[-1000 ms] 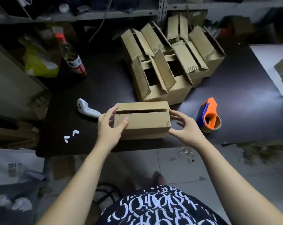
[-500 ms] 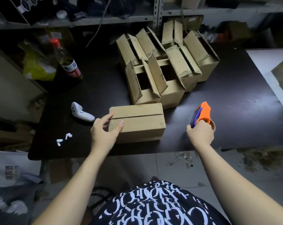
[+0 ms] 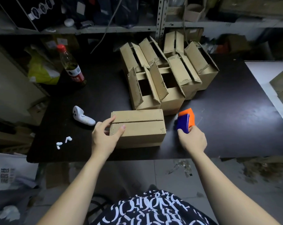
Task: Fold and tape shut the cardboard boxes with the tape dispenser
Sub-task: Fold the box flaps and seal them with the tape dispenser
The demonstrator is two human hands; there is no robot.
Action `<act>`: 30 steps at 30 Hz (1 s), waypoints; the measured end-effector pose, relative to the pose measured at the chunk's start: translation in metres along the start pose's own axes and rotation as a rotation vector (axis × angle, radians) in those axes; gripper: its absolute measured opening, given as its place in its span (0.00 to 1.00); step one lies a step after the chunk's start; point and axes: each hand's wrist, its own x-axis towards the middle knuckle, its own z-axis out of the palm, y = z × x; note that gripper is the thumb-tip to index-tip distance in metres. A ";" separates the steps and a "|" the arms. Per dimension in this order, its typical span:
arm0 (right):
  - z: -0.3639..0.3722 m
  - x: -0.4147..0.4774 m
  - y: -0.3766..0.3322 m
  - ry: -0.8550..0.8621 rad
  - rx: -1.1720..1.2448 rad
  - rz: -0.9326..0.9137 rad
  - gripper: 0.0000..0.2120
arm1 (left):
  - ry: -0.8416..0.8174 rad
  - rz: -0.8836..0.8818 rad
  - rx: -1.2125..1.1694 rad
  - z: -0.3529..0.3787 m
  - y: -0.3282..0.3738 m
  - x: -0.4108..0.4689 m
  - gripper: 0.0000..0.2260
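A small cardboard box (image 3: 140, 127) with its top flaps folded flat sits near the front edge of the dark table (image 3: 235, 120). My left hand (image 3: 105, 135) grips its left end, thumb on the top flap and fingers round the corner. My right hand (image 3: 192, 139) grips the orange and blue tape dispenser (image 3: 185, 120), lifted just right of the box. Behind the box stands a cluster of several cardboard boxes (image 3: 166, 75) with their flaps up.
A white controller (image 3: 82, 117) and two white earbuds (image 3: 63, 142) lie left of the box. A bottle with a red cap (image 3: 71, 65) stands at the table's back left. Shelving runs behind, and a white surface (image 3: 267, 75) with another box lies at right.
My right hand left the box's right end, took hold of the tape dispenser and brought it left, close to the box. My left hand stayed on the box's left end.
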 end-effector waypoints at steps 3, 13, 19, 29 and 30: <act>-0.014 -0.013 -0.006 0.119 0.337 0.146 0.17 | 0.001 0.042 0.049 -0.002 0.002 0.001 0.24; -0.056 -0.061 -0.044 0.108 0.837 -0.212 0.20 | -0.011 0.222 0.429 -0.019 0.025 0.016 0.27; -0.070 -0.080 -0.062 -0.101 0.820 -0.541 0.18 | -0.113 0.261 -0.171 -0.032 0.079 0.016 0.10; -0.075 -0.091 -0.073 -0.395 0.788 -0.819 0.17 | -0.551 0.203 -0.336 -0.064 0.132 0.025 0.17; -0.075 -0.092 -0.074 -0.406 0.783 -0.836 0.17 | -0.566 0.185 -0.350 -0.066 0.129 0.026 0.17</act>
